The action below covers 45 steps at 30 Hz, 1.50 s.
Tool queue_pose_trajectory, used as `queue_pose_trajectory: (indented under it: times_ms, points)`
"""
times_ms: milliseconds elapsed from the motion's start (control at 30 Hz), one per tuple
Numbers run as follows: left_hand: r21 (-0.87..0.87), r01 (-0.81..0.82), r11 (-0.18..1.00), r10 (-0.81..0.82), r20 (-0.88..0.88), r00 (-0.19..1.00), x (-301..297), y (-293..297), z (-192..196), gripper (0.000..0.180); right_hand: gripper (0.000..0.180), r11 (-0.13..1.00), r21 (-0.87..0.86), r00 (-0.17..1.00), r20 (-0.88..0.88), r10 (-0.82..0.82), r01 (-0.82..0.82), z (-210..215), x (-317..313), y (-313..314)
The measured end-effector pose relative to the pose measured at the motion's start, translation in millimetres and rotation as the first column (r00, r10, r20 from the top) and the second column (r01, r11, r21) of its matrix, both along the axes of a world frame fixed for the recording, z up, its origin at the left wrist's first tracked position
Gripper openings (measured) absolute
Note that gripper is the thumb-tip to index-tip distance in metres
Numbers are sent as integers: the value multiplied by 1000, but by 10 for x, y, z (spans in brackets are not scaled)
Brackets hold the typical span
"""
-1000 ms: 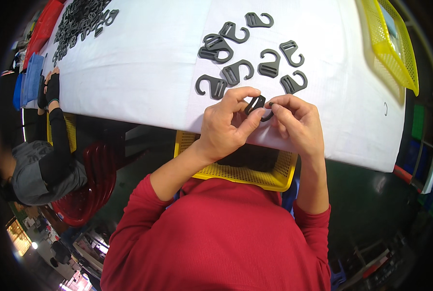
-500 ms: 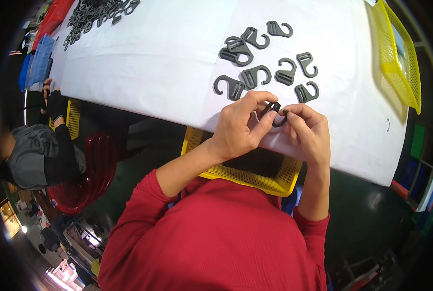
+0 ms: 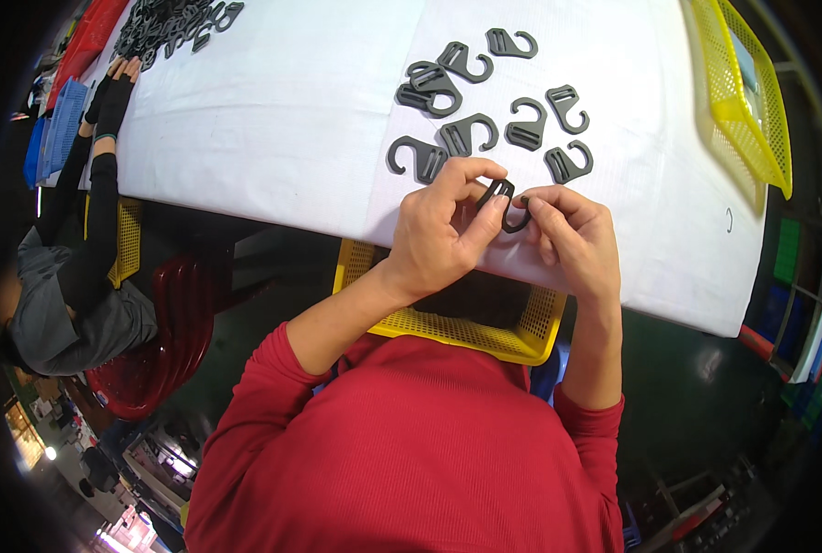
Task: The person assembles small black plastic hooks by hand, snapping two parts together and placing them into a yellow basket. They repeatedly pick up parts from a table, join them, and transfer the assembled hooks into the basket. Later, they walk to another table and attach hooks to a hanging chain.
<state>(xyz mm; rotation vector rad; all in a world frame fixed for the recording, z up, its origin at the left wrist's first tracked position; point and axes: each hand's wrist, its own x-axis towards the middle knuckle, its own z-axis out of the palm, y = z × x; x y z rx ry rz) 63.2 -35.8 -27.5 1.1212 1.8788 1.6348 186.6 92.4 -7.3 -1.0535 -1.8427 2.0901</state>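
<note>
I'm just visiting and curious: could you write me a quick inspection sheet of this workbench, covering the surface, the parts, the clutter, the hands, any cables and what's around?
Surface: white table, covered in a white sheet.
Job's things: dark plastic hook held over the near edge; loose hooks lie just beyond it.
Clutter: big pile of hooks at the far left corner.
Grippers: left hand and right hand both pinch the hook.
Cables: nothing seen.
Surroundings: yellow basket under the edge, yellow tray on the right, co-worker's gloved hands at left, red chair.
</note>
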Motion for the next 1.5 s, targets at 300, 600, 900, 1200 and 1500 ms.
queue_pose_trajectory:
  times_ms: [300,600,900,1200,1500]
  points:
    - [-142,35,989,-54,-135,989,-29,33,114,38,19,940,-6,904,-273,-329,341,-56,111,-137]
    - [109,-238,965,256,-582,772,-406,-151,144,19,17,765,401,860,-318,-400,504,-269,408,-60]
    - [-22,-146,989,92,-676,731,-365,-85,84,29,16,731,509,891,-268,-366,454,-281,366,-84]
    - [-213,-115,970,-58,-665,745,-107,67,43,57,15,686,581,898,-242,-367,437,-301,328,-67]
    - [22,-604,796,453,-683,573,-1178,-438,87,49,20,707,574,906,-175,-387,413,-392,549,-41]
